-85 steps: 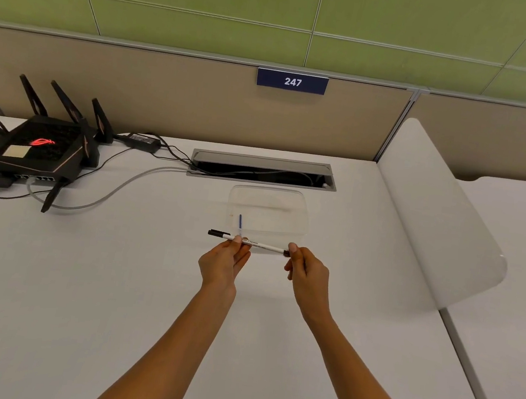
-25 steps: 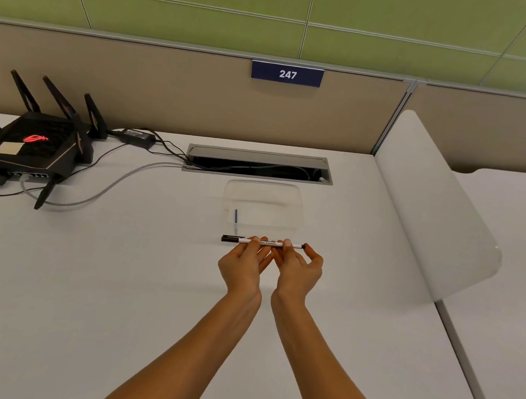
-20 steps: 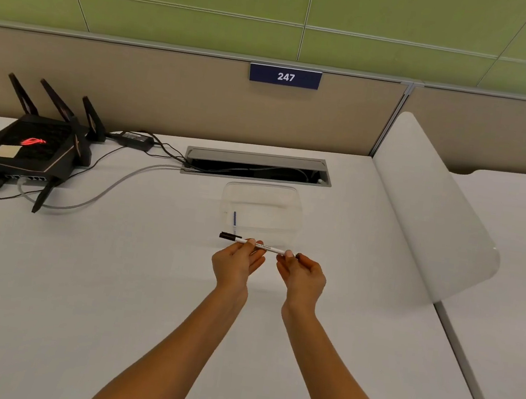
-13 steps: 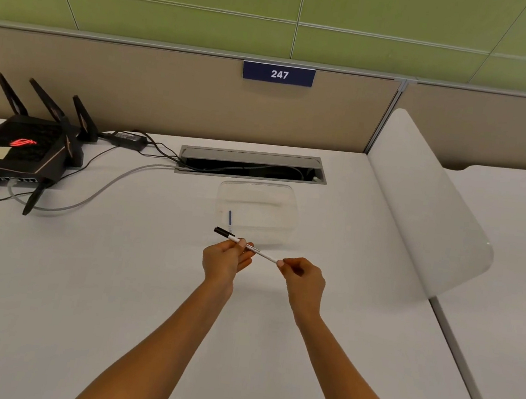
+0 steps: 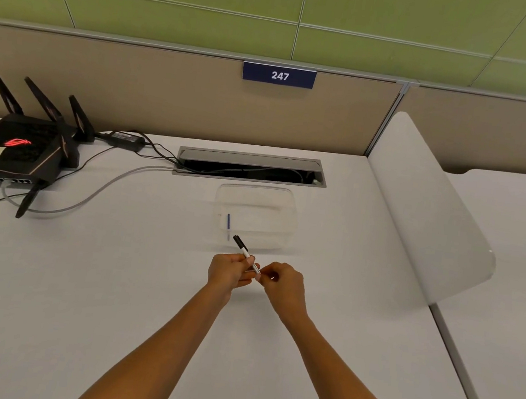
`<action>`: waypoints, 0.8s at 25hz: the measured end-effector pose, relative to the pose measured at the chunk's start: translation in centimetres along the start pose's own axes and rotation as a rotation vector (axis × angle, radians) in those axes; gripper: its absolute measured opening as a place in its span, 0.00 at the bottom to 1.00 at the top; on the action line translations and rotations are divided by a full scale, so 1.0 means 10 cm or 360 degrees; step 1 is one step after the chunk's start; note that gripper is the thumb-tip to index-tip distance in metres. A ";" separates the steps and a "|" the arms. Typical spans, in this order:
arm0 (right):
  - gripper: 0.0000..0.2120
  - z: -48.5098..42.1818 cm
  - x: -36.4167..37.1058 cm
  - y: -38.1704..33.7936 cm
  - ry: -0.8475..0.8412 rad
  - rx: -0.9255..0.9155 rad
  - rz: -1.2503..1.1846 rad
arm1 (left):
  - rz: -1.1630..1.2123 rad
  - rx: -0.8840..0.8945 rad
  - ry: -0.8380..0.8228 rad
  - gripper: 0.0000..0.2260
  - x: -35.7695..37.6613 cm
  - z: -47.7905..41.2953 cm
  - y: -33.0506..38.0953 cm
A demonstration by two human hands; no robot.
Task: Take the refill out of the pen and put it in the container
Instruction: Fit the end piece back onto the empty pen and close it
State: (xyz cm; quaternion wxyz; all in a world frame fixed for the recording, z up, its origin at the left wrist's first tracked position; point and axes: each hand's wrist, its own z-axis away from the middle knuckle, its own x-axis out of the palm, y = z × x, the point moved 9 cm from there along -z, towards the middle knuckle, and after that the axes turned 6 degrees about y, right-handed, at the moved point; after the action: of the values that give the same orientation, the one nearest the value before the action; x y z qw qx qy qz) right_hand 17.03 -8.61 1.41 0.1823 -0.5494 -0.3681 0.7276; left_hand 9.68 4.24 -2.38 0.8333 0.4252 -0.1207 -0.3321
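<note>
Your left hand (image 5: 228, 271) grips the pen (image 5: 246, 254) around its white barrel, fingers curled shut on it, thumb on top. The pen runs diagonally: its black capped end sticks out up and to the left, past your knuckles, pointing toward the near wall of the container (image 5: 257, 195). The lower end of the barrel comes out of the left grip toward your right hand (image 5: 284, 285), whose fingertips are pinched on that end. Whether they hold the barrel's end piece or the refill itself is too small to tell. Both hands hover just above the white desk (image 5: 112, 280), close together and nearly touching, with the pen bridging them.

The container is clear plastic with rounded corners and sits on the desk just beyond your hands, open at the top. Inside it, against the left side, lies a thin blue refill (image 5: 228, 222), pointing toward you. The pen's black tip is near the container's front edge but apart from it.

Farther back, a cable slot (image 5: 250, 166) is set into the desk. To your left stands a black router (image 5: 16, 149) with raised antennas, its cables (image 5: 97, 189) trailing toward the slot. A blue plate reading 247 (image 5: 279, 75) is fixed to the beige partition behind.
</note>
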 end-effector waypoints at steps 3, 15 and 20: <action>0.09 0.00 0.04 0.02 0.0013 0.0026 0.0005 | -0.0065 0.0001 -0.0022 0.10 0.02 -0.03 -0.03; 0.04 -0.03 0.43 0.30 0.0032 0.0366 0.0050 | -0.0489 0.0194 0.0262 0.02 -0.09 -0.18 -0.16; 0.06 -0.04 0.55 0.38 -0.0008 0.0447 0.0034 | -0.0717 0.0254 0.0246 0.05 -0.08 -0.19 -0.19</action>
State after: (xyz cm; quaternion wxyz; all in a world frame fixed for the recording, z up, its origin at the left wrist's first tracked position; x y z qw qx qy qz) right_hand 16.12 -7.29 -5.05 0.2487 -0.5206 -0.2571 0.7753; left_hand 9.11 5.16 -4.98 0.7088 0.5299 0.0155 -0.4654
